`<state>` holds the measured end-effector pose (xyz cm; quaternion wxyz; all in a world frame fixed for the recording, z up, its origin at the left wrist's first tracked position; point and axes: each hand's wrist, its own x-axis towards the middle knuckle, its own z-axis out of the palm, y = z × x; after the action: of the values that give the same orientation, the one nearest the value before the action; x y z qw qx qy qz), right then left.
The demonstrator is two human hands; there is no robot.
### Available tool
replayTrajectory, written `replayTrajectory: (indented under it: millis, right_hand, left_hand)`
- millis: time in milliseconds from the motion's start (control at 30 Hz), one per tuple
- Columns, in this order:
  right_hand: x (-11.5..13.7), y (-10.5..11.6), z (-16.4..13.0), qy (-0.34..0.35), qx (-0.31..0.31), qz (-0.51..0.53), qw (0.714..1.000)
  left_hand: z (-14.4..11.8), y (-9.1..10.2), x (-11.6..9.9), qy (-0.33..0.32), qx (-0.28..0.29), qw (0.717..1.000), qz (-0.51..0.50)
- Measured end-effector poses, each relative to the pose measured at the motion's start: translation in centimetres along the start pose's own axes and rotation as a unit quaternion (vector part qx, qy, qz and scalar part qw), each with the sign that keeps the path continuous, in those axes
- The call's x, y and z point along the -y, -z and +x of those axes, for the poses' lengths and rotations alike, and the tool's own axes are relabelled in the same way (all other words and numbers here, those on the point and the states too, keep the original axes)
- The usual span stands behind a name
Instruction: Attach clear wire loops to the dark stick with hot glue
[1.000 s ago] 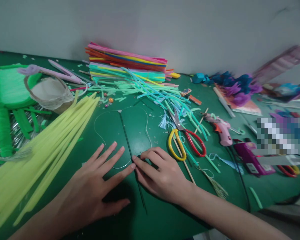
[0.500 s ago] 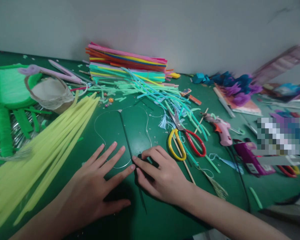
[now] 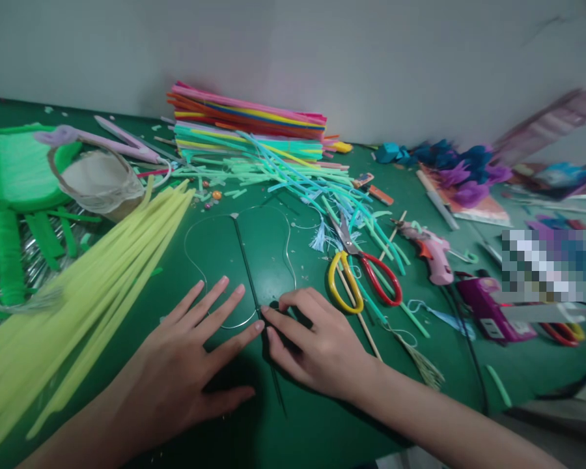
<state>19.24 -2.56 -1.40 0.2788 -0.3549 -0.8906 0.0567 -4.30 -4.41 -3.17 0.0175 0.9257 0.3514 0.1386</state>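
A thin wire frame, bent into two lobes on either side of a dark straight rod, is seen lying flat on the green counter, close to its near edge and between the two hands. The left hand is pressed palm-down on the counter with its fingers spread wide, its grip released, and its fingertips are laid over the lower curve of the left lobe. The right hand is curled just beside it, and its thumb and forefinger are pinched together where the wire meets the rod; whether the wire itself is caught in that grip cannot be told, since the fingers cover the spot. The two index fingertips are almost touching above the rod.

A sheaf of long yellow stems is spread across the counter to the left of the hands. Scissors with one yellow and one red handle are laid just right of the right hand, amid scattered green and blue offcuts. A pink glue gun is seen further right. A stack of multicoloured stems is piled against the wall at the back, and a green woven fan is placed at the far left.
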Motion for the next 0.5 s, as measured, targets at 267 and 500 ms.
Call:
replayTrajectory:
  millis: [267,500]
  right_hand:
    - [-0.08,-0.23,-0.20,0.050,0.011,-0.103,0.993]
    - [0.29,-0.32,0.08,0.077,0.030,-0.134,0.987]
  left_hand:
    - [0.03,0.12,-0.28,0.021,0.000,1.000,-0.014]
    - [0.14,0.08,-0.34,0.006,-0.005,1.000,-0.010]
